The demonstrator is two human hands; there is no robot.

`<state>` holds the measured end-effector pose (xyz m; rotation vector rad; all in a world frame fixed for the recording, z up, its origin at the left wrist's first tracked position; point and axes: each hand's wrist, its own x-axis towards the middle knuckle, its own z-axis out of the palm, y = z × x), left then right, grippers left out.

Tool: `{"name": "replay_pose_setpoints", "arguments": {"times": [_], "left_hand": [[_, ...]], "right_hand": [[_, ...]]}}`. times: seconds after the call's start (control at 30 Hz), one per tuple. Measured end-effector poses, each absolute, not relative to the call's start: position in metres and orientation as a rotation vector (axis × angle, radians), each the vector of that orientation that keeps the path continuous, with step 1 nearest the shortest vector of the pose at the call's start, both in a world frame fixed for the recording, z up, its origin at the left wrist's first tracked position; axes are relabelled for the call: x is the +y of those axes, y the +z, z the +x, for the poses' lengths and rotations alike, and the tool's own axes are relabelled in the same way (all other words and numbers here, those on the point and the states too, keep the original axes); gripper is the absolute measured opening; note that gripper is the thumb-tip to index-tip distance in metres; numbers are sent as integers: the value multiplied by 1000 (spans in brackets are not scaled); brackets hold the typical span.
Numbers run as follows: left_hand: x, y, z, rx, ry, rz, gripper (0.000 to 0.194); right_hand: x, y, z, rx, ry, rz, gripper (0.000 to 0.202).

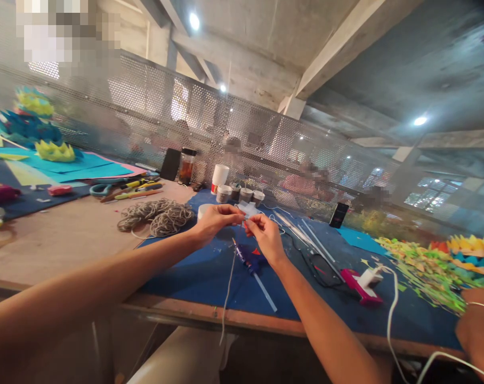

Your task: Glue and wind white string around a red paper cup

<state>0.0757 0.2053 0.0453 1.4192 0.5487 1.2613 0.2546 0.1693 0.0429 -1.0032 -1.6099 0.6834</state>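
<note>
Two-handed, pinching a thin cord at the closely gathered fingertips of left hand and right hand; dangling its length below them, beside the glue gun, past the table edge.

The string lies on the bench, left of the cups. The jar stands behind the string. The glue gun lies on the mat, in front of the cups. The plug sits in the power strip, right of the glue gun.
</note>
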Motion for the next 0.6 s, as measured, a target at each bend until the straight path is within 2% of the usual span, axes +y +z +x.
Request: {"name": "replay_pose_setpoints", "arguments": {"times": [0.3, 0.6], "left_hand": [[207, 43, 76, 517, 1257, 1389, 19], [203, 47, 75, 505, 1251, 1369, 18]], "right_hand": [[163, 47, 253, -1653, 715, -979, 29], [161, 47, 251, -1657, 909, -896, 32]]}}
